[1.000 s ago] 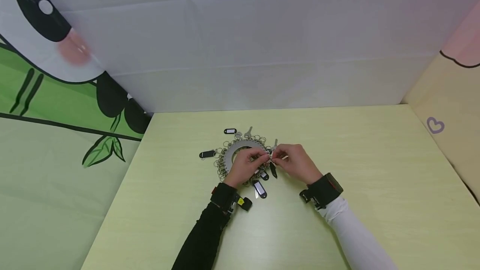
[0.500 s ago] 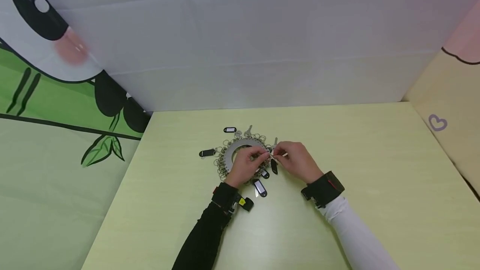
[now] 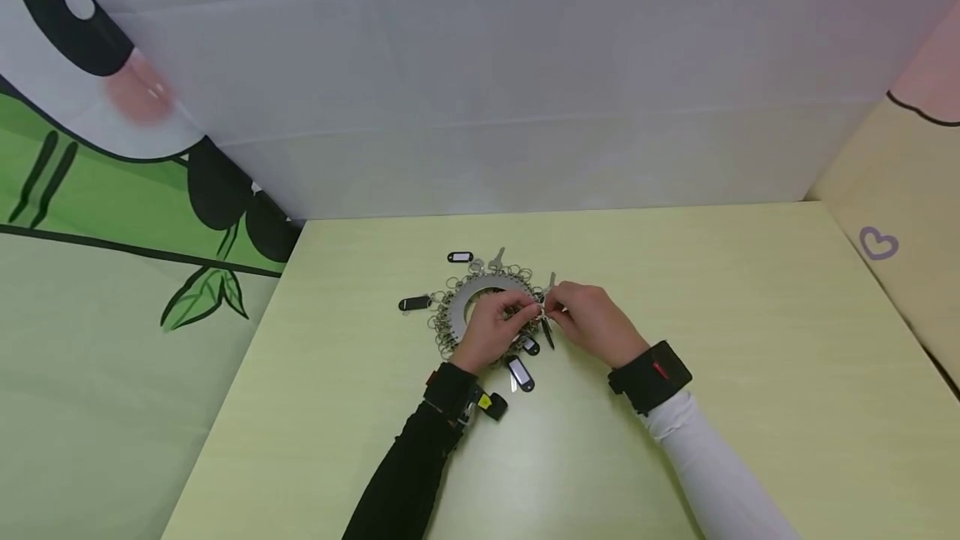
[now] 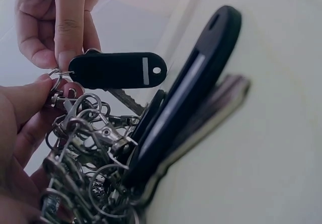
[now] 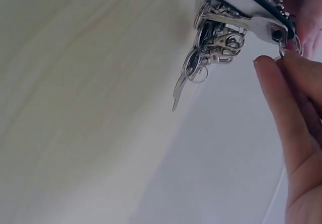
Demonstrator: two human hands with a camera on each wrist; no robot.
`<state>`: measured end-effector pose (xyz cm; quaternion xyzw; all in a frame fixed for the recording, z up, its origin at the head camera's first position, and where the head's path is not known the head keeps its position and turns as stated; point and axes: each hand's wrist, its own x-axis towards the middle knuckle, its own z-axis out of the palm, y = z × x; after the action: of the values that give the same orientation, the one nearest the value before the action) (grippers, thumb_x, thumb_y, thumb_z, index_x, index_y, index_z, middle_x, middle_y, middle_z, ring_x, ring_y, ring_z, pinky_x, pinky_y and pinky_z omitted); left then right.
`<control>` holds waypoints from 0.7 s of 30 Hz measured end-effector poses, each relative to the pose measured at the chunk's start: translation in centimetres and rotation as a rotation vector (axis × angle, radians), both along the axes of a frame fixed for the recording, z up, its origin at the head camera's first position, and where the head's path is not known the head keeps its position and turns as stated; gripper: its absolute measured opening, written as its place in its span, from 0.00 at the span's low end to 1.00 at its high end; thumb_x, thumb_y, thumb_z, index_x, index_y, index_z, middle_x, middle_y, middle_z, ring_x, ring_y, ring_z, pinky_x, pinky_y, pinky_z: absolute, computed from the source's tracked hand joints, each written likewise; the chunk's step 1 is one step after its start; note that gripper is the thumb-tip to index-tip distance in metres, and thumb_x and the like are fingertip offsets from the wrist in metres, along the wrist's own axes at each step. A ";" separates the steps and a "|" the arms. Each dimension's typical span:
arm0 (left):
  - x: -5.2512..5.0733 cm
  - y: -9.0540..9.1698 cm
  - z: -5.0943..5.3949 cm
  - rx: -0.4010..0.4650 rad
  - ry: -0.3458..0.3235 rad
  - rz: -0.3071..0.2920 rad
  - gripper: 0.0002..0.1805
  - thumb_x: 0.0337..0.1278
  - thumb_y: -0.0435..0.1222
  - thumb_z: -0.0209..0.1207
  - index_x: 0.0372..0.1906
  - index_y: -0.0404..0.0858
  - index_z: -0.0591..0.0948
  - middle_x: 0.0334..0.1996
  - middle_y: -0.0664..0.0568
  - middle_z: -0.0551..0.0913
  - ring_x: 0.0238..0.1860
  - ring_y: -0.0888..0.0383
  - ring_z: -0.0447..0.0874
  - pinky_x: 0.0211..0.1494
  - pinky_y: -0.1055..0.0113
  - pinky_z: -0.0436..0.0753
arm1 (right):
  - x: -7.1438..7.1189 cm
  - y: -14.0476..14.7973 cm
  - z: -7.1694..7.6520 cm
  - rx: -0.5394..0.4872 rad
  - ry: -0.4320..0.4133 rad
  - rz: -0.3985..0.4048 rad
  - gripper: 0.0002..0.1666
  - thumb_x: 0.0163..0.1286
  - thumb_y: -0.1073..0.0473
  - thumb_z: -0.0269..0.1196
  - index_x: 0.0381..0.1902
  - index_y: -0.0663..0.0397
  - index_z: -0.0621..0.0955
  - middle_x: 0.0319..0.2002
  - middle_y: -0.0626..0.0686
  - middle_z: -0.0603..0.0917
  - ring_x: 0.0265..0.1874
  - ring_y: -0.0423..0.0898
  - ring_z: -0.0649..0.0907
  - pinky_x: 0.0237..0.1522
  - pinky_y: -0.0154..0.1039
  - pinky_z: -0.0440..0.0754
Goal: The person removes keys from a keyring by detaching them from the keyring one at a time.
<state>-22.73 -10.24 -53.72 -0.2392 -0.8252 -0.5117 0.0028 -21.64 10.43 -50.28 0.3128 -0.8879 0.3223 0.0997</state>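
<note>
A grey metal ring plate (image 3: pixel 455 317) lies on the table, its edge hung with several small clasps and rings. My left hand (image 3: pixel 491 327) lies over its right part and pinches a metal clasp (image 4: pixel 58 99) at the edge. Opposite it, my right hand (image 3: pixel 592 319) pinches a small split ring (image 5: pixel 283 48) between thumb and finger. From that ring hang a black key tag (image 4: pixel 118 70) and a silver key (image 5: pixel 261 28). The split ring meets the clasp at the fingertips; whether they are linked I cannot tell.
Other black key tags spread out around the plate: one at the left (image 3: pixel 415 303), one at the back (image 3: pixel 460 257), one in front (image 3: pixel 520 374). A key (image 3: pixel 497 258) sticks out at the back. The pale table (image 3: pixel 712 290) meets a white cloth wall (image 3: pixel 525 165) behind.
The key tag below my right fingers has turned and now shows its narrow edge. My right wrist has rolled slightly. My left hand keeps its place at the plate.
</note>
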 end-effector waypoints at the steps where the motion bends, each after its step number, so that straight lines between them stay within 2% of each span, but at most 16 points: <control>1: 0.0 0.0 0.0 0.001 0.000 -0.001 0.07 0.72 0.38 0.63 0.39 0.41 0.88 0.38 0.51 0.89 0.40 0.59 0.83 0.49 0.66 0.81 | -0.1 0.0 -0.1 -0.013 -0.017 -0.002 0.07 0.65 0.71 0.72 0.34 0.56 0.85 0.34 0.51 0.88 0.34 0.45 0.87 0.39 0.41 0.86; 6: 0.1 0.0 0.2 0.000 -0.015 0.004 0.06 0.72 0.38 0.63 0.39 0.42 0.88 0.38 0.51 0.89 0.41 0.59 0.83 0.49 0.66 0.80 | -0.4 0.2 -0.6 -0.110 -0.152 -0.015 0.07 0.64 0.70 0.73 0.35 0.53 0.86 0.36 0.51 0.90 0.37 0.46 0.90 0.40 0.39 0.88; 9: 0.5 -0.3 0.2 0.000 -0.019 0.002 0.07 0.72 0.39 0.63 0.39 0.42 0.88 0.38 0.52 0.89 0.40 0.60 0.83 0.48 0.67 0.80 | -0.1 0.0 -0.9 -0.155 -0.191 -0.019 0.08 0.65 0.70 0.72 0.37 0.53 0.86 0.37 0.51 0.90 0.38 0.46 0.90 0.39 0.37 0.88; 13: 0.8 -0.7 0.2 0.011 -0.001 -0.013 0.07 0.72 0.39 0.64 0.39 0.42 0.89 0.38 0.51 0.90 0.39 0.59 0.83 0.47 0.66 0.80 | 0.5 -0.2 -1.0 -0.193 -0.189 -0.032 0.08 0.64 0.70 0.72 0.40 0.55 0.88 0.37 0.52 0.91 0.37 0.46 0.90 0.38 0.35 0.88; 21: 1.5 -1.3 -0.3 0.017 0.080 -0.030 0.07 0.72 0.39 0.64 0.38 0.41 0.89 0.37 0.52 0.90 0.38 0.61 0.84 0.46 0.67 0.82 | 1.7 -0.6 -1.1 -0.252 -0.142 -0.128 0.07 0.61 0.70 0.72 0.36 0.56 0.91 0.35 0.52 0.92 0.32 0.45 0.91 0.36 0.36 0.89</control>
<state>-21.28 -11.49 -54.01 -0.2716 -0.8165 -0.5086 0.0300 -19.96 9.83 -51.42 0.2170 -0.8633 0.4454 0.0957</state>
